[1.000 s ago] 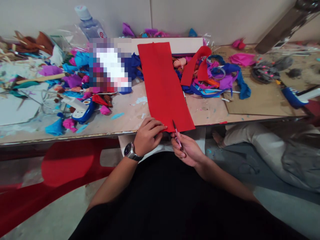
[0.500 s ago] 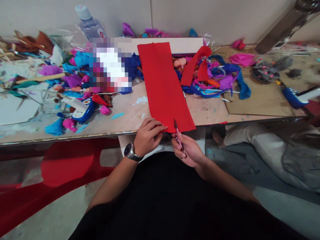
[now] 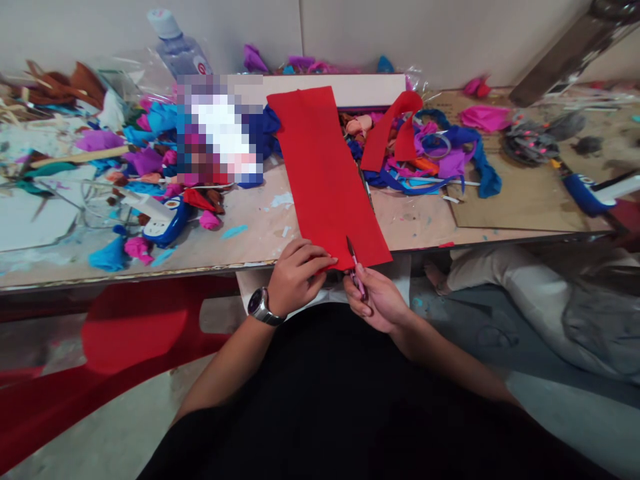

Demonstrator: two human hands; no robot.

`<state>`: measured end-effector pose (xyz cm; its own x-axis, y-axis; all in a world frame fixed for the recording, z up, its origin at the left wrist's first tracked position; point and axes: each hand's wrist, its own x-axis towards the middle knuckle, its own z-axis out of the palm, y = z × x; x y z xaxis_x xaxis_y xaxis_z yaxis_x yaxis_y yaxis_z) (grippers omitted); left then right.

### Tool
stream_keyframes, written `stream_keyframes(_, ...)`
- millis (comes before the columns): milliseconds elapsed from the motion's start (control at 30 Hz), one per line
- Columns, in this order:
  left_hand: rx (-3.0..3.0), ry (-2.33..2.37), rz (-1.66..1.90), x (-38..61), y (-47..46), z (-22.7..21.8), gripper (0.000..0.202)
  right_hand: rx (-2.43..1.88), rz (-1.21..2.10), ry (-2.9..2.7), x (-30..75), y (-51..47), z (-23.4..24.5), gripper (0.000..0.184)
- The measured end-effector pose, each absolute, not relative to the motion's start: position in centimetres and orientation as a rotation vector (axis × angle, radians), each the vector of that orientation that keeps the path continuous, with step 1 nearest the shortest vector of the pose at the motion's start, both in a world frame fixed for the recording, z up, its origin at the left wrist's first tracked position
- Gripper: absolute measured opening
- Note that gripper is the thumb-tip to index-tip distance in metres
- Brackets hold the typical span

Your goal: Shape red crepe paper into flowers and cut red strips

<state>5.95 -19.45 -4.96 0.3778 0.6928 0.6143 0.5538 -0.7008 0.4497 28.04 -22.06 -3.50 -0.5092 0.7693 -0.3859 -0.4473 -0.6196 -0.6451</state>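
A long red sheet (image 3: 325, 180), which could be felt or crepe paper, lies lengthwise over the table with its near end just past the front edge. My left hand (image 3: 299, 275), with a watch (image 3: 260, 304) on the wrist, pinches the sheet's near left corner. In my right hand (image 3: 377, 298) is a pair of scissors (image 3: 358, 279) with pink handles. One blade shows on top of the sheet near the middle of its near edge; the other blade is hidden, apparently beneath. A curved red offcut (image 3: 387, 130) rests to the right of the sheet's far half.
Crumpled coloured paper pieces (image 3: 145, 160) crowd the left side, by a blue-and-white power strip (image 3: 167, 220). A plastic bottle (image 3: 183, 57) stands at the back. Cardboard (image 3: 515, 200) lies on the right, and another person's leg (image 3: 510, 280) is beside the table. A red chair (image 3: 135, 320) is at left.
The red sheet's far end has swung slightly left and its near edge has shifted a little. Both hands stay nearly in place, the scissors still in the right one.
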Motion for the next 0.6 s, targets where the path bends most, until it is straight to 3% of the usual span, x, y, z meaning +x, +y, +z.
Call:
stream_keyframes(333, 2.461, 1.137, 1.256, 5.95, -19.55, -4.67, 0.03, -0.876, 2.139, -0.595, 28.08, -22.12, -3.4, 0.044)
stream_keyframes(600, 2.498, 1.099, 1.249, 5.91, -19.61, -4.71, 0.03, -0.867, 2.138, -0.6, 27.96, -21.9, -3.54, 0.054)
